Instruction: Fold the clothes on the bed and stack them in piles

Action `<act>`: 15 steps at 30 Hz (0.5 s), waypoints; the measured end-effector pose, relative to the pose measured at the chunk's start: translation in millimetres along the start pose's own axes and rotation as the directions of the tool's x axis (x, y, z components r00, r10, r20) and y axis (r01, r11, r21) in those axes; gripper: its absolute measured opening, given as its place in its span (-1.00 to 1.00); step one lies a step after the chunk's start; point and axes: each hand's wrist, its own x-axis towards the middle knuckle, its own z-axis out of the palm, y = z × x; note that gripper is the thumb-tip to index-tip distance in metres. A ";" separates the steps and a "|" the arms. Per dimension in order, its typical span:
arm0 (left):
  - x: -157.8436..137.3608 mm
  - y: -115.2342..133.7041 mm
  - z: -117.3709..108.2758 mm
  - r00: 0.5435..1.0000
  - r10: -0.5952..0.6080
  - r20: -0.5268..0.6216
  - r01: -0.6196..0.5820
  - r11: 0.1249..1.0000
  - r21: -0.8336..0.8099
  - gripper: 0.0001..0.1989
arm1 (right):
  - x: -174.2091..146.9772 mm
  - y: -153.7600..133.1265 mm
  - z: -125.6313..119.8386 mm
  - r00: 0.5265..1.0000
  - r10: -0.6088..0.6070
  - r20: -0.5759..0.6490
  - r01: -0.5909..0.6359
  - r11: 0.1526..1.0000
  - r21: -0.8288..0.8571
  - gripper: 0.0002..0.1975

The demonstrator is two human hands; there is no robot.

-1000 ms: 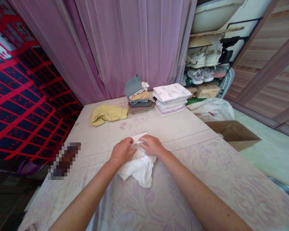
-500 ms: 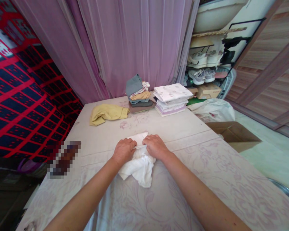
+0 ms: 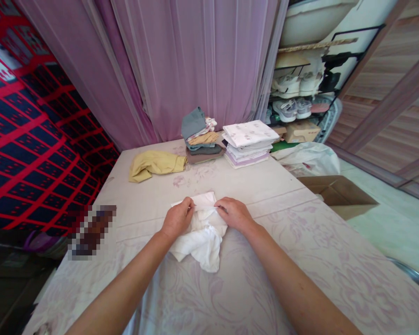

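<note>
A white cloth garment [image 3: 202, 239] lies in front of me on the flower-patterned bed sheet [image 3: 265, 260]. Its far part is a flat folded band, while the near part is crumpled and spreads toward me. My left hand [image 3: 179, 216] pinches the left end of the fold between thumb and fingers. At the right end, my right hand [image 3: 234, 213] grips the same fold, its fingertips closed on the edge. Between the two hands the edge runs fairly straight. What kind of garment it is, I cannot tell.
Behind the garment lie a yellow garment [image 3: 157, 164], a stack of folded clothes [image 3: 200, 139] and a pile of folded white fabric [image 3: 249, 144]. A purple curtain [image 3: 202, 70] hangs at the back. An open cardboard box [image 3: 349, 193] and a shoe rack [image 3: 296, 95] stand at right.
My hands have moved slightly apart, baring more of the fold's edge between them. The grip has shifted from fingers laid over the cloth to pinches at its ends.
</note>
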 end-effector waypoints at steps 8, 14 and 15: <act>-7.2 -1.9 1.5 0.949 0.291 0.117 -0.304 0.947 0.108 -0.67 | -5.0 -0.7 1.4 0.999 -0.029 0.018 0.029 0.999 -0.020 -0.72; -7.4 7.4 1.1 0.930 0.341 0.141 -0.368 0.876 0.310 -0.77 | -5.8 -3.0 -0.1 0.998 -0.030 0.046 0.038 0.984 -0.174 -0.72; -7.2 7.5 1.9 0.932 0.339 0.132 -0.364 0.879 0.309 -0.77 | -5.7 -3.0 -0.9 0.999 -0.024 0.036 0.031 0.980 -0.198 -0.74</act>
